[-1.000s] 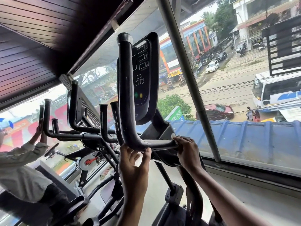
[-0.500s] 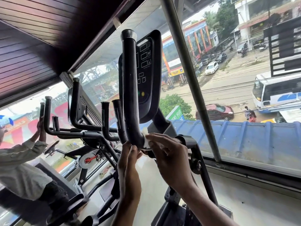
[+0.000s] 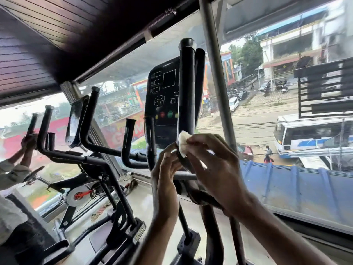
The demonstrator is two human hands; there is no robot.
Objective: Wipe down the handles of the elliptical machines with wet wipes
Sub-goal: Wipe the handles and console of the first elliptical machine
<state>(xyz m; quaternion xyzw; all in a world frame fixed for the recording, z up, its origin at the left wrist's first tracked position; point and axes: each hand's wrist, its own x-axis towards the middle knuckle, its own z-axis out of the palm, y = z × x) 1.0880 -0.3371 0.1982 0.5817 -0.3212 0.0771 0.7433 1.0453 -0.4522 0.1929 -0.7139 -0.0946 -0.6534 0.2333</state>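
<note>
Handle wipe-down at near elliptical machine, window side.
Right grip [image 3: 215, 169] pinches a white wet wipe [image 3: 182, 142] between thumb and fingertips and presses it against the lower part of the upright black handle [image 3: 186, 88], just above its bend. Left grip [image 3: 166, 169] is curled round the same handle directly under the wipe. Console [image 3: 164, 98] stands just behind the handle, coloured buttons showing. A second elliptical machine [image 3: 85, 129] stands to the left, well apart; another person's hands [image 3: 28, 141] are raised at its far handle. Window post [image 3: 220, 83] runs behind the console; a street and a white bus [image 3: 305, 134] lie beyond the glass.
</note>
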